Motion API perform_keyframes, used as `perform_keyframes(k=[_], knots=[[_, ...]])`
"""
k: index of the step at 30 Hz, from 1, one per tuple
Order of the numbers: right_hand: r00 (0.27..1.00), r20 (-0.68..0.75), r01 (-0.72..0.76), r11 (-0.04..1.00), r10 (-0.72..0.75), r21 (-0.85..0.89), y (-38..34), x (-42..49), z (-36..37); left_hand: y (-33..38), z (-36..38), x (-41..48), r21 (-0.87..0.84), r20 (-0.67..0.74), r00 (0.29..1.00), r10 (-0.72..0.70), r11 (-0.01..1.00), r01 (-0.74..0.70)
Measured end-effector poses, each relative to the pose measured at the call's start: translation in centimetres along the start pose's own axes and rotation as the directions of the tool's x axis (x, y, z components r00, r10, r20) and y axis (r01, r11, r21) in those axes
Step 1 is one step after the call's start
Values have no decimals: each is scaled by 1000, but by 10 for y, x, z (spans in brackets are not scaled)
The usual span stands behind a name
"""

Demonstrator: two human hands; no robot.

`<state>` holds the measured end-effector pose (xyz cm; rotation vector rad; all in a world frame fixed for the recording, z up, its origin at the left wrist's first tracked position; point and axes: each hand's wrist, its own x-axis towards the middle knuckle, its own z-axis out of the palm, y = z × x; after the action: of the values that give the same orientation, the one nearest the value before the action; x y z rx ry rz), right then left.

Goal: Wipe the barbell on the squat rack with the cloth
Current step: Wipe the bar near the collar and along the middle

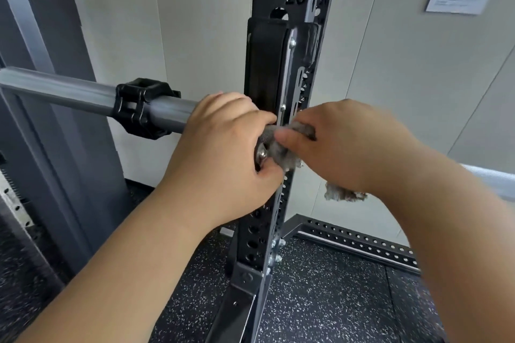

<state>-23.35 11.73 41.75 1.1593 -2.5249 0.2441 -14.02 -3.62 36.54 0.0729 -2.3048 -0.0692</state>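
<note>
1. The barbell [69,89] lies across the rack [278,64] and sticks out to the left. Both my grips are on it, right in front of the rack post.
2. My left grip [223,145] is curled round the barbell. My right grip [348,145] is closed round the cloth [289,131], which is wrapped on the bar. A loose bit hangs under my wrist.
3. I think the bar is heavy and hard and will not bend. The fat round part is smooth grey metal, so it may be slippery. The bumpy part by my left thumb looks better to hold.
4. The cloth is grey, fuzzy and soft. It looks light and squashes round the bar.
5. The clamp [142,108] is black and chunky. The post is dark metal full of holes.
</note>
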Motion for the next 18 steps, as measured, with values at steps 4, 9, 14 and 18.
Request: perform_keyframes(k=[4, 9, 14, 18], knots=[[1000, -11, 3, 1000, -2, 22, -1, 3, 3, 1, 0, 3, 38, -8, 1000, -26, 999, 26], [942, 333, -98, 981, 37, 166, 40, -21, -31, 4, -2, 1, 43, -10, 999, -46, 998, 47], [933, 359, -36, 987, -22, 156, 42, -5, -26, 10, 1, 4, 94, -26, 998, -63, 993, 65], [973, 211, 76, 992, -96, 99, 26, 13, -7, 10, 2, 4, 102, -38, 997, -67, 992, 71]])
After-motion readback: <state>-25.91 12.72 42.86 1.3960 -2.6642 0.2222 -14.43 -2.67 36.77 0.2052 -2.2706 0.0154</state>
